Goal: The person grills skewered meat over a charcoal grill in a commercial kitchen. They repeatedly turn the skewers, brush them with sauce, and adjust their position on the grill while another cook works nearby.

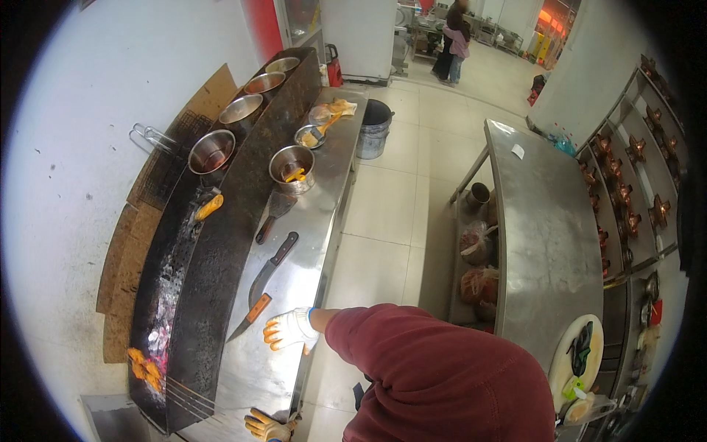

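My right hand (290, 330), in a white work glove with orange-stained fingers, is spread palm down on or just over the steel table (243, 381), holding nothing. Beside its fingertips lies a wooden-handled knife (257, 310), with a curved dark-handled knife (270, 271) and a scraper (275, 216) beyond. My left hand (270, 426), gloved, is at the bottom edge with fingers apart. Left of it, metal skewers (190, 399) slant across the grill's edge, their orange-coated food (146, 370) over glowing charcoal (160, 337). A yellow glove-like or food piece (209, 208) rests farther up the grill.
Steel bowls (212, 152) line the grill's far end; a steel pot (291, 170) and a brush (323, 131) in a small bowl stand on the table. Behind me are another steel table (547, 221) and shelves (629, 188). A bucket (374, 130) stands on the floor. Two people (455, 44) stand far off.
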A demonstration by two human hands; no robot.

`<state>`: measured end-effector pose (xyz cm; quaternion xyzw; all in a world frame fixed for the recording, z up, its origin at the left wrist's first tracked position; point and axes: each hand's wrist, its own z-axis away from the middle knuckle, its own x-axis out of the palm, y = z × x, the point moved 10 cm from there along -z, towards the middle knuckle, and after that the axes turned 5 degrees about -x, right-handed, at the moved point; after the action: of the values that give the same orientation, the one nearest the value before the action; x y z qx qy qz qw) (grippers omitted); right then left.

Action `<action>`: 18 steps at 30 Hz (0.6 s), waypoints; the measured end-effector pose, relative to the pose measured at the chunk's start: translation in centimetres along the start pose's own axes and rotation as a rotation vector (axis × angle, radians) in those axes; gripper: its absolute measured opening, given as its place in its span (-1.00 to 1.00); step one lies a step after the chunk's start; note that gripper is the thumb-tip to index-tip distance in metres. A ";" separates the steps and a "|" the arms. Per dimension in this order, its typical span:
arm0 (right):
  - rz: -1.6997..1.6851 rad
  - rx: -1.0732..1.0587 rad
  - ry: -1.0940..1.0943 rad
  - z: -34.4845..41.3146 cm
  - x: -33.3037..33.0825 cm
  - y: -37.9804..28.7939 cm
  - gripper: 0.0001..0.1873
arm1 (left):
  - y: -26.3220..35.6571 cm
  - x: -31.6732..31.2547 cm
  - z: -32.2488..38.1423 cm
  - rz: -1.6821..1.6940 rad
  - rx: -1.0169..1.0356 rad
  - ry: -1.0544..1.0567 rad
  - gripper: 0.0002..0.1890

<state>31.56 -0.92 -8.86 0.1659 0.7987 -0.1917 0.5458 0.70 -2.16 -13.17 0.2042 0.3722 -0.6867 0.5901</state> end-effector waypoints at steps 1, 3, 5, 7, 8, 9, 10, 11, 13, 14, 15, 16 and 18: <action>0.001 0.000 -0.008 -0.1 0.0 0.0 0.05 | 0.0 -0.1 0.1 -0.002 -0.002 0.002 0.80; 0.011 0.001 -0.005 -0.2 0.0 -0.1 0.05 | -0.1 0.1 -0.1 -0.006 -0.002 0.011 0.81; 0.029 0.003 0.017 -0.1 0.1 -0.1 0.05 | -0.5 0.6 -0.9 -0.010 0.002 0.022 0.80; 0.020 -0.012 0.033 0.0 0.0 -0.1 0.01 | -0.6 0.7 -1.1 -0.019 0.001 0.014 0.80; 0.016 -0.020 0.041 0.0 -0.1 -0.2 0.00 | -0.6 0.7 -1.1 -0.023 0.000 0.010 0.80; 0.009 -0.018 0.034 0.0 -0.1 -0.1 0.00 | -0.5 0.7 -1.0 -0.019 -0.002 0.010 0.80; 0.002 -0.016 0.028 -0.1 -0.1 -0.1 0.00 | -0.4 0.6 -0.8 -0.015 -0.004 0.010 0.80; -0.005 -0.014 0.021 -0.1 -0.1 -0.1 0.00 | -0.2 0.5 -0.6 -0.011 -0.006 0.010 0.80; 0.000 -0.005 0.005 -0.1 -0.2 -0.1 0.00 | 0.0 0.2 -0.4 -0.019 -0.014 -0.002 0.79; 0.003 0.000 -0.003 -0.1 -0.2 -0.1 0.00 | 0.0 0.1 -0.3 -0.022 -0.017 -0.009 0.79; 0.005 -0.001 -0.008 -0.2 0.0 -0.1 0.00 | -0.5 0.6 -1.0 -0.045 -0.037 -0.016 0.78; 0.009 0.000 -0.013 -0.2 0.2 -0.1 0.01 | -1.0 1.2 -2.1 -0.069 -0.057 -0.022 0.76; 0.012 -0.001 -0.017 -0.2 0.4 -0.1 0.01 | -1.5 1.7 -2.9 -0.087 -0.055 -0.015 0.75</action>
<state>31.24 -0.85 -9.17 0.1689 0.7931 -0.1892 0.5538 -1.64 -1.07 -15.88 0.1664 0.3949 -0.7028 0.5678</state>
